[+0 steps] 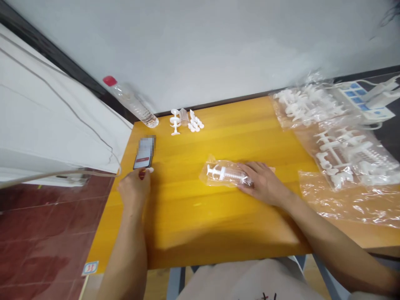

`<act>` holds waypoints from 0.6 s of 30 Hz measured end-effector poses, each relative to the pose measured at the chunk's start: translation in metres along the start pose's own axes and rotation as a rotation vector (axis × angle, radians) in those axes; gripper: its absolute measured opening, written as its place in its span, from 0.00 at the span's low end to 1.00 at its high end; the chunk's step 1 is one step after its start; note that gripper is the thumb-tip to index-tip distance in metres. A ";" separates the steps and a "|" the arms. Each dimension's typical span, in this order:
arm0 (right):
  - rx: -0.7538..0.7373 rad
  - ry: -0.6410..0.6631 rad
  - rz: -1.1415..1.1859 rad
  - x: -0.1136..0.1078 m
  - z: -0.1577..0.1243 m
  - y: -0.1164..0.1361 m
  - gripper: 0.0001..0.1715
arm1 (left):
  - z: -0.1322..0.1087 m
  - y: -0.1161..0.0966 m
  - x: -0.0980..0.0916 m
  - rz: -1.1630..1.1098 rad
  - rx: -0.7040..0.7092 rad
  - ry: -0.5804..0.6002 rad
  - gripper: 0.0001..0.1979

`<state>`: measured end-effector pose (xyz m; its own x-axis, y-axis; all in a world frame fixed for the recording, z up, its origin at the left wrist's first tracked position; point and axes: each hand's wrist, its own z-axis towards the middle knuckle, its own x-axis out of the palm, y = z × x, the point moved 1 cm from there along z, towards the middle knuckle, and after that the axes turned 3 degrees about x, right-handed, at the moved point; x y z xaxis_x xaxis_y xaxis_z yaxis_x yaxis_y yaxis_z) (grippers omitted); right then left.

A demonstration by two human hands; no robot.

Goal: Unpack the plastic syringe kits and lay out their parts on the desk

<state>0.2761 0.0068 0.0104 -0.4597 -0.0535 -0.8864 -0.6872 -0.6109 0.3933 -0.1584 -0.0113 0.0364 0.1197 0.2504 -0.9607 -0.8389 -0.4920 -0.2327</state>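
My right hand point(261, 182) lies flat on a clear plastic bag point(228, 173) in the middle of the yellow table point(193, 216); a white syringe with its plunger sits inside the bag. My left hand point(135, 188) is at the table's left edge, fingers curled, with a fingertip touching the lower end of a phone point(144, 153) that lies flat on the table.
A clear water bottle point(131, 101) with a red cap lies at the back left. Small white plastic parts point(186, 121) stand at the back. Bags of white syringe parts point(337, 137) cover the right side, with a power strip point(367, 99) behind them.
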 end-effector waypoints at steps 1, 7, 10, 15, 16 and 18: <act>0.002 0.002 0.001 0.000 0.000 0.000 0.33 | 0.001 -0.005 0.002 -0.012 0.009 0.037 0.18; 0.027 0.012 0.008 -0.001 -0.003 -0.001 0.32 | 0.007 -0.042 0.009 -0.107 0.189 0.051 0.18; 0.016 0.006 0.016 0.000 -0.005 -0.002 0.32 | 0.011 -0.048 0.012 -0.115 0.237 0.073 0.23; -0.001 0.009 0.006 -0.001 -0.005 -0.003 0.34 | 0.019 -0.042 0.019 -0.046 0.199 0.121 0.22; -0.001 0.013 0.009 -0.002 -0.005 -0.002 0.34 | 0.020 -0.043 0.019 -0.036 0.185 0.145 0.20; 0.003 0.023 0.014 -0.003 -0.004 -0.002 0.33 | 0.024 -0.056 0.016 -0.064 0.173 0.208 0.17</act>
<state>0.2806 0.0047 0.0110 -0.4563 -0.0798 -0.8862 -0.6828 -0.6072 0.4063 -0.1223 0.0399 0.0381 0.2669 0.0911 -0.9594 -0.9021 -0.3267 -0.2819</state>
